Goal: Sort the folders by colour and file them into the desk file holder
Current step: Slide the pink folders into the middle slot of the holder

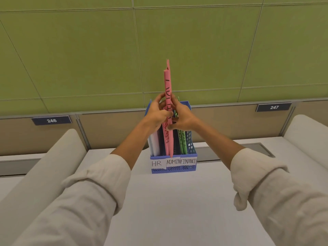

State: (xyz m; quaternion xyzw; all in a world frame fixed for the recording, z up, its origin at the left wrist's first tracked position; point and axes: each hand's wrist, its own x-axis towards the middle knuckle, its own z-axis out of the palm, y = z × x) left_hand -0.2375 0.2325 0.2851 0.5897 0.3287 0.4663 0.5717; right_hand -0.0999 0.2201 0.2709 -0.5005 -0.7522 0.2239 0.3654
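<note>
A blue file holder (174,170) stands on the white desk, its three slots labelled HR, ADMIN and FINANCE. A pink folder (167,82) stands upright and edge-on in the middle ADMIN slot, rising well above the holder. My left hand (157,112) pinches it from the left and my right hand (183,117) from the right, both about halfway up. White folders (154,144) fill the HR slot. Green folders (182,142) sit in the FINANCE slot, partly hidden behind my right hand.
Behind the holder runs a beige partition with number plates 246 (51,120) and 247 (273,107), below a green panelled wall. White rounded dividers (44,166) flank the desk on both sides. A grey cable channel (255,149) lies at the desk's back right.
</note>
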